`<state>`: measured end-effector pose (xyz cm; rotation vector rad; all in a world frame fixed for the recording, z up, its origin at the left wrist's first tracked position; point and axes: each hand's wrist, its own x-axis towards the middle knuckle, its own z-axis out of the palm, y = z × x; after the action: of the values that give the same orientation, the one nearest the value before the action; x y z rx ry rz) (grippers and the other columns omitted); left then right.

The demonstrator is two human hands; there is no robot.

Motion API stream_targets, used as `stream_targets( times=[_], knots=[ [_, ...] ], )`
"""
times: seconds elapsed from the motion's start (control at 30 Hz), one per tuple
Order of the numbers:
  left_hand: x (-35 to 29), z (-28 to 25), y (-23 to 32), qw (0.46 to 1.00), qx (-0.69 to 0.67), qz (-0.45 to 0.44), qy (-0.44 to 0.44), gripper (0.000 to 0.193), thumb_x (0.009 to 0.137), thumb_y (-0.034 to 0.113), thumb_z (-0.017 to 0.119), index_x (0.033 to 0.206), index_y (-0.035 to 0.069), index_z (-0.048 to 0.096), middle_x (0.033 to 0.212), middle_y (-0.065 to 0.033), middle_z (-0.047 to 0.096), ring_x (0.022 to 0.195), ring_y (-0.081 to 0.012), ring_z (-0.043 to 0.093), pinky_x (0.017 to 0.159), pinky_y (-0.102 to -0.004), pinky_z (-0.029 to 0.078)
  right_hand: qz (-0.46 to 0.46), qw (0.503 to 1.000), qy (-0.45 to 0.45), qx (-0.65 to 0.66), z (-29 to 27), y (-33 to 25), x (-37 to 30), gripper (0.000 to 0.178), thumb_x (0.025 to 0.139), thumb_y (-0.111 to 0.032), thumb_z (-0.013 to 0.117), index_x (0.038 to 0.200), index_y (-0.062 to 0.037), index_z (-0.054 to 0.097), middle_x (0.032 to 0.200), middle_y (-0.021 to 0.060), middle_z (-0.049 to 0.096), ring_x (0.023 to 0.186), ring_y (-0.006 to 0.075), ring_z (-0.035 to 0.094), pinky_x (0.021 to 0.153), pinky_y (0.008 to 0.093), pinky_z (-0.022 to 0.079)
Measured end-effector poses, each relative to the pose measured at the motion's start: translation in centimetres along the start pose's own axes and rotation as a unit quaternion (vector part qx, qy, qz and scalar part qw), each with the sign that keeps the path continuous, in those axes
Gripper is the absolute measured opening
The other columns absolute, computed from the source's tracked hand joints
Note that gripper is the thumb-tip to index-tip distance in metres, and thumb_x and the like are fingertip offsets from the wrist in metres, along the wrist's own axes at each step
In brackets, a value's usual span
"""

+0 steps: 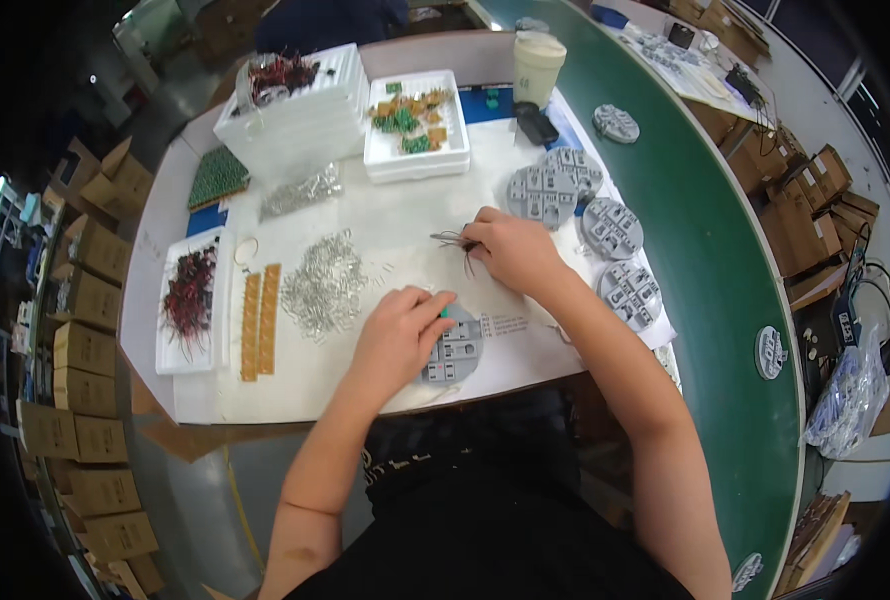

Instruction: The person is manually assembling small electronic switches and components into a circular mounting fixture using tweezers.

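My left hand (397,338) rests over the left part of a round grey plastic plate (461,352) near the table's front edge. Its thumb and fingers close on a small green piece (446,311) at the plate's upper edge. Beyond the plate to the right, my right hand (513,250) pinches a small bunch of thin dark wires (451,239), which stick out to the left and hang below the fingertips. What the wires attach to is hidden by the fingers. To the left of my left hand lies a loose heap of small shiny metal springs or clips (323,285).
Several more grey round plates (543,193) sit at right beside a green conveyor belt (705,290). White foam trays hold red and black wires (191,290) and green and tan boards (412,120). Brown strips (259,325), a metal-filled bag (303,192) and a lidded cup (538,70) stand around.
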<state>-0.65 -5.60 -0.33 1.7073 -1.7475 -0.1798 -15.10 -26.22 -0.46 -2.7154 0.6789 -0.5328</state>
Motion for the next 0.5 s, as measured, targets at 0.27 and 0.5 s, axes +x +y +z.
stream_targets(
  times=[0.27, 0.5],
  knots=[
    [-0.3, -0.9, 0.5, 0.997, -0.046, -0.025, 0.054, 0.038, 0.092, 0.017, 0.079, 0.128, 0.008, 0.075, 0.110, -0.0138, 0.071, 0.104, -0.0324, 0.066, 0.090, -0.0414, 0.055, 0.036, 0.994, 0.075, 0.077, -0.8, 0.9, -1.6, 0.017, 0.094, -0.016, 0.075, 0.109, -0.0083, 0.079, 0.102, 0.0108, 0.075, 0.084, 0.0310, 0.071, 0.075, 0.0419, 0.056],
    [2.9, -6.1, 3.5, 0.984, -0.100, 0.020, 0.145, 0.048, 0.087, 0.015, 0.086, 0.133, 0.006, 0.073, 0.126, -0.0129, 0.071, 0.113, -0.0252, 0.069, 0.097, -0.0395, 0.056, 0.176, 0.893, 0.050, 0.410, -6.1, -5.6, -4.2, 0.019, 0.098, -0.012, 0.078, 0.112, -0.0009, 0.078, 0.095, 0.0026, 0.076, 0.076, 0.0109, 0.066, 0.069, 0.0260, 0.051]
  ],
)
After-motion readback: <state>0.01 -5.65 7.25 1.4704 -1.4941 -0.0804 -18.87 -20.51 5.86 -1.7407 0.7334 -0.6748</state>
